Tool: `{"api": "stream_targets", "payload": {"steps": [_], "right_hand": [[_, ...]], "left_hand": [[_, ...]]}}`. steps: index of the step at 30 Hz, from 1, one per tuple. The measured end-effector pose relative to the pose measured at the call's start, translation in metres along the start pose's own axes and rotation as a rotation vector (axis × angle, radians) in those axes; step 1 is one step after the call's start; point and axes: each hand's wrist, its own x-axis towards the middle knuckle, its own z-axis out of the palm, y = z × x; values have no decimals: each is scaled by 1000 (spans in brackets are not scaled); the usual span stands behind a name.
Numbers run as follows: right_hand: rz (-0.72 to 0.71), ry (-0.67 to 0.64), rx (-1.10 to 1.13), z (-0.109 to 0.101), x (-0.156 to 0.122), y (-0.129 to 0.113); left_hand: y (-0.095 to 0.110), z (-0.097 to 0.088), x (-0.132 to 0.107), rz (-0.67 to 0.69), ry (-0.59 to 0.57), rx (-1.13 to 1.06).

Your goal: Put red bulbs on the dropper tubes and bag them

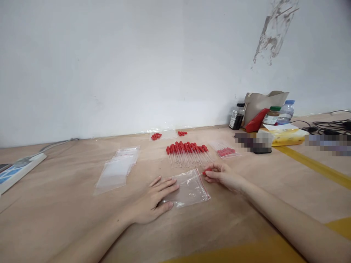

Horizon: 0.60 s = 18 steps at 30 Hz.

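On the near left corner of the bag (192,190) the left hand (152,202) lies flat, fingers spread, pinning it, while at the bag's right edge the right hand (223,176) pinches 1 dropper (204,171), apparently mid-loading and needing the mouth held open, with a row of droppers (188,151) beyond the bag.
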Motion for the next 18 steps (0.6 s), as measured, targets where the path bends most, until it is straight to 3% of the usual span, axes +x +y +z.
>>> {"api": "stream_targets", "payload": {"steps": [3, 6, 13, 18], "right_hand": [[-71, -147, -301, -6, 1, -3], [-192, -203, -370, -4, 4, -1], [-242, -180, -380, 8, 10, 4], [-446, -182, -521, 21, 11, 5]], "left_hand": [[-1, -2, 2, -1, 0, -25], [-2, -4, 4, 2, -10, -34], [-2, -4, 4, 9, -14, -37], [-1, -3, 3, 33, -2, -53]]}}
